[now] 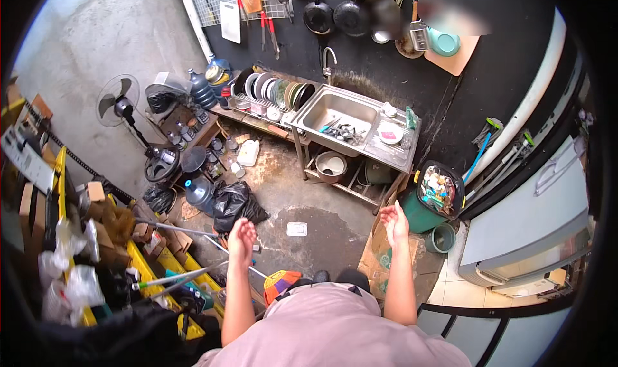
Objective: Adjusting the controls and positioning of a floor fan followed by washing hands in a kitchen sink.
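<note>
Both of my hands are raised in front of me, apart from each other, over the floor. My left hand (242, 237) holds nothing; its fingers are slightly curled, and it appears just below a black plastic bag (237, 206). My right hand (395, 222) is empty too, palm turned inward, near a green trash bin (419, 212) full of waste. Farther ahead stands a stainless steel sink (345, 110) with utensils in its basin. A white bowl (390, 133) sits on its drainboard. Left of the sink, plates (275, 91) stand in a dish rack (246, 107).
A small white tray (296, 229) lies on the wet-stained floor. Flattened cardboard (376, 263) is at the right, beside a green bucket (440, 237). Yellow shelving (159, 265), mop handles and an orange-purple broom (281, 281) are at the left. A pedestal fan (123, 107) and water jugs stand behind.
</note>
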`<action>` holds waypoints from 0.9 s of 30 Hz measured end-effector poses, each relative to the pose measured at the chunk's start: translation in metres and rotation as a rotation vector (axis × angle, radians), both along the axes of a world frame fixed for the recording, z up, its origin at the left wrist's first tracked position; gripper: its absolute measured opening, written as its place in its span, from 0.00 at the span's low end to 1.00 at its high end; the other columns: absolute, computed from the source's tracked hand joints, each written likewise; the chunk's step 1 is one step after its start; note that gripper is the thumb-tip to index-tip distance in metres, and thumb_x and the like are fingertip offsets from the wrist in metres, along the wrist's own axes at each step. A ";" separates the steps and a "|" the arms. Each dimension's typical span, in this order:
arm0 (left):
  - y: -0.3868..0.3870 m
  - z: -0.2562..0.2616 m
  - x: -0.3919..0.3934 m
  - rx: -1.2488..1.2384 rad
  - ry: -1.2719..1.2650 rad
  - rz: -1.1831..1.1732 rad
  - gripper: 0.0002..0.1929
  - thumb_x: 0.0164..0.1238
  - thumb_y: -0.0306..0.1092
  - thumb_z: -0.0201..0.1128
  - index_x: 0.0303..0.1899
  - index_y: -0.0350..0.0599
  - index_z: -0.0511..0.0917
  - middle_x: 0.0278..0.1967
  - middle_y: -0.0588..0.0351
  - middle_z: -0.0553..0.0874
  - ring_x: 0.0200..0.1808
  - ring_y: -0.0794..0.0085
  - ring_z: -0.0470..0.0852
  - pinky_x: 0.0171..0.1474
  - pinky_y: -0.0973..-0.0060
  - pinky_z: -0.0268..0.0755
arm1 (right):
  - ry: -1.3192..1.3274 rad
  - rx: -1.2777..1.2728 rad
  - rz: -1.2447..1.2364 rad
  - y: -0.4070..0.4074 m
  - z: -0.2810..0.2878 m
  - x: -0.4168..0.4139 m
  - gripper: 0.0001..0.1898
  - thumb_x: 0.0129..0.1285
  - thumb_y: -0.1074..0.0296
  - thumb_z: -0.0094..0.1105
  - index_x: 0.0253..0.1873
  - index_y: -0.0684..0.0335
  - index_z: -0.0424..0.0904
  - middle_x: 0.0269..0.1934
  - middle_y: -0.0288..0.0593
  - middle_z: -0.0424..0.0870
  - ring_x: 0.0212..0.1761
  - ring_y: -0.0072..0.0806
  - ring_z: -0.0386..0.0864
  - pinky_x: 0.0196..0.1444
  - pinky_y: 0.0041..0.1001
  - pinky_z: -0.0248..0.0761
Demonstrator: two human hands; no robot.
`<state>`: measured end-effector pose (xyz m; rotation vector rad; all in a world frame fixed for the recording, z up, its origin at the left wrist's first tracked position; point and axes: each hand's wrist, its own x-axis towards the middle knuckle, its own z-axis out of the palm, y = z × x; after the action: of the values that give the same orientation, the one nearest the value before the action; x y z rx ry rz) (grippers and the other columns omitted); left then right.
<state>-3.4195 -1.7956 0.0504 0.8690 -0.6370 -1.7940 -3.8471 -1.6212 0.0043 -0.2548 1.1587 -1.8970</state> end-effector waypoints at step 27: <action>-0.534 -0.030 -0.188 0.140 -0.462 -0.076 0.23 0.77 0.47 0.53 0.68 0.51 0.65 0.40 0.58 0.84 0.38 0.75 0.81 0.42 0.74 0.72 | -0.079 0.400 0.283 -0.857 -0.086 -0.342 0.59 0.54 0.14 0.41 0.68 0.73 0.62 0.46 0.52 0.87 0.31 0.26 0.83 0.29 0.21 0.65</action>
<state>-3.6071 -2.3296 0.0200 1.3922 -0.8508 -1.7297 -4.1887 -2.4787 -0.0819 -0.1134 1.3415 -1.3856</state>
